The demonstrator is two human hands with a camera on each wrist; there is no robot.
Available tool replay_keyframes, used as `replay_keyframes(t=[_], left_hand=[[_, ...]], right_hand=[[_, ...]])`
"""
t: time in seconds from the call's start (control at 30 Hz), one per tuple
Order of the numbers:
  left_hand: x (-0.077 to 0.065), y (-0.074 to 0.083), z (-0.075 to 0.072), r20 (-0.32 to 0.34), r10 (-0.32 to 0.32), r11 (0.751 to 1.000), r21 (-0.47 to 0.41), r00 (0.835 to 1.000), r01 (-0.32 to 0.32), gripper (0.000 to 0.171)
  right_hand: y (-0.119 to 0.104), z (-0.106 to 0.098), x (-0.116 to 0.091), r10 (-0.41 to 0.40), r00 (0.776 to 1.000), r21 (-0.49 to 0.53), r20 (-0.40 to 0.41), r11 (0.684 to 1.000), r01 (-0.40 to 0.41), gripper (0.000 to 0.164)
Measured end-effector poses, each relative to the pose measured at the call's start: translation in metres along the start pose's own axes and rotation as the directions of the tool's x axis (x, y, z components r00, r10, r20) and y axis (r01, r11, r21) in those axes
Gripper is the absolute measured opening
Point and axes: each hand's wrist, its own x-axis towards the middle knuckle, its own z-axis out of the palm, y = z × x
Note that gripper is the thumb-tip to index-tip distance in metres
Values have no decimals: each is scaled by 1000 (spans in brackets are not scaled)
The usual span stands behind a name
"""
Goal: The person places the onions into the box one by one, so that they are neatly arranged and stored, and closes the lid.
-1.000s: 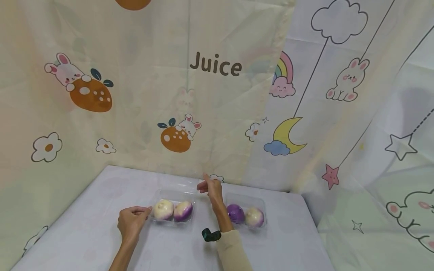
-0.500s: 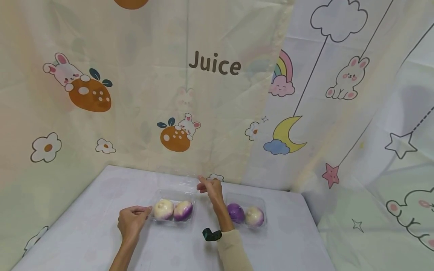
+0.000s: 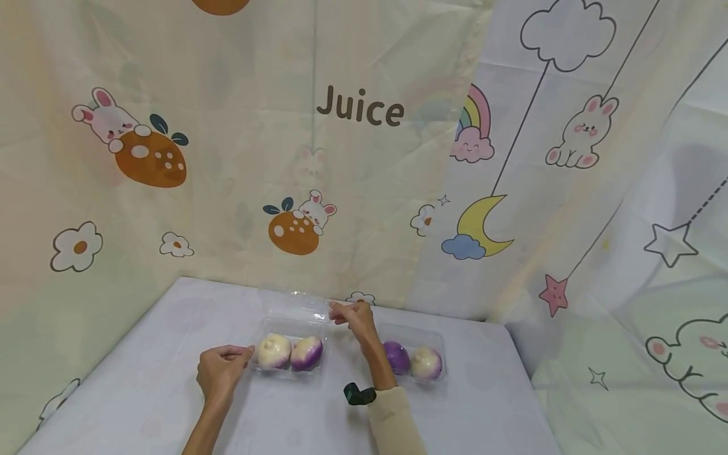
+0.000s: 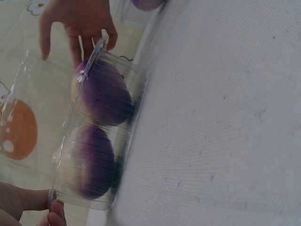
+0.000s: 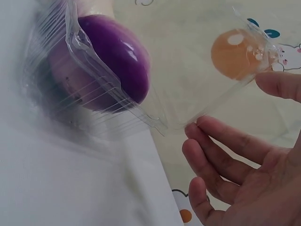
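A clear plastic clamshell box (image 3: pixel 290 374) on the table holds two purple-and-white turnips (image 3: pixel 275 351). Its hinged lid (image 3: pixel 296 304) stands raised at the far side. My left hand (image 3: pixel 220 373) is at the box's near left; in the left wrist view its thumb and fingertip pinch the rim (image 4: pixel 52 188). My right hand (image 3: pixel 355 319) is at the lid's right side. In the right wrist view its thumb meets the lid's edge and its fairly straight fingers (image 5: pixel 225 160) reach the lid near the hinge, with a gap between thumb and fingers.
A second clear box (image 3: pixel 415 332) with two turnips (image 3: pixel 426 363) stands to the right, partly behind my right forearm. A dark green strap-like piece (image 3: pixel 359 395) sits at the right wrist. Printed curtains (image 3: pixel 227 272) hang at the white table's (image 3: pixel 478 404) back and sides.
The lid has swung up from lying back and tips slightly forward. My right hand has shifted a little towards me, its thumb lowered. The left hand and both pairs of turnips have stayed put.
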Motion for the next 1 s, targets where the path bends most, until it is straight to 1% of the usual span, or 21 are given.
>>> replay_keyframes(t=[0.3, 0.43, 0.57, 0.8, 1.0], left_hand=[[1, -1, 1, -6, -1, 1000, 11, 1000, 1, 24], [1, -1, 1, -1, -4, 1000, 7, 1000, 4, 24], [0, -1, 1, 1, -6, 1000, 3, 1000, 6, 24], [-1, 0, 1, -2, -3, 1000, 2, 1000, 3, 25], [0, -1, 2, -5, 15, 1000, -7, 1000, -15, 24]], right_hand=[[-1, -4, -4, -32, 998, -35, 49, 999, 34, 40], [0, -5, -5, -47, 997, -76, 53, 996, 51, 38], [0, -6, -6, -58, 997, -85, 54, 994, 63, 36], [0, -9, -9, -95, 988, -88, 120, 990, 106, 31], [1, -11, -13, -103, 980, -92, 171, 988, 120, 32]])
